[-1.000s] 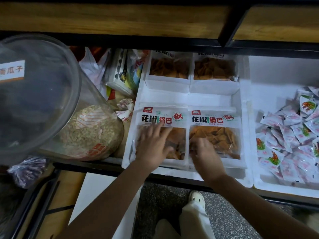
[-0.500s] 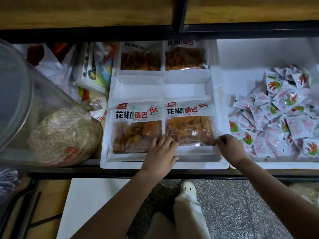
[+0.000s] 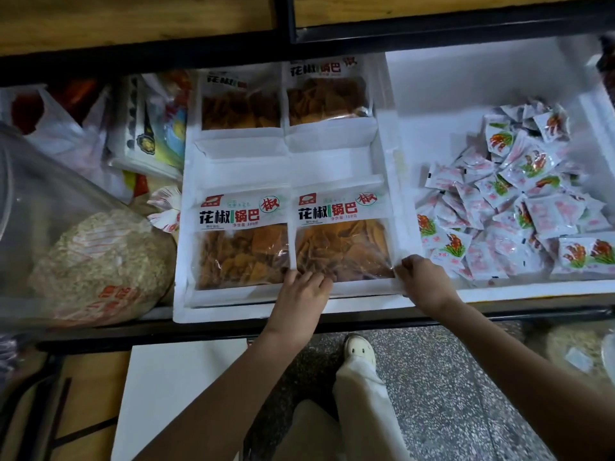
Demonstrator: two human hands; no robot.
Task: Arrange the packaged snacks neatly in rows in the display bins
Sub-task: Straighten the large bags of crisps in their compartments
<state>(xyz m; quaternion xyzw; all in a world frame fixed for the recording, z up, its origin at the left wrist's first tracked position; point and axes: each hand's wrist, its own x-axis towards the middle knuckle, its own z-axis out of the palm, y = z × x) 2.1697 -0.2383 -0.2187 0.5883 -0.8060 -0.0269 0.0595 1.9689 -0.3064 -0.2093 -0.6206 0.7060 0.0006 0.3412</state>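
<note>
The clear bag of orange chips point(image 3: 342, 242) is touched at its near edge by the left hand point(image 3: 304, 291), fingers loose. Its right corner is pinched by the right hand point(image 3: 422, 277).

The near right bag point(image 3: 342, 247) had a white header with black and green lettering and a red seal above orange-brown crisps. The bin point(image 3: 181, 294) was white. The sachets point(image 3: 499, 207) on the right were white and pink with orange-green prints. The floor point(image 3: 449, 377) was speckled grey.
</note>
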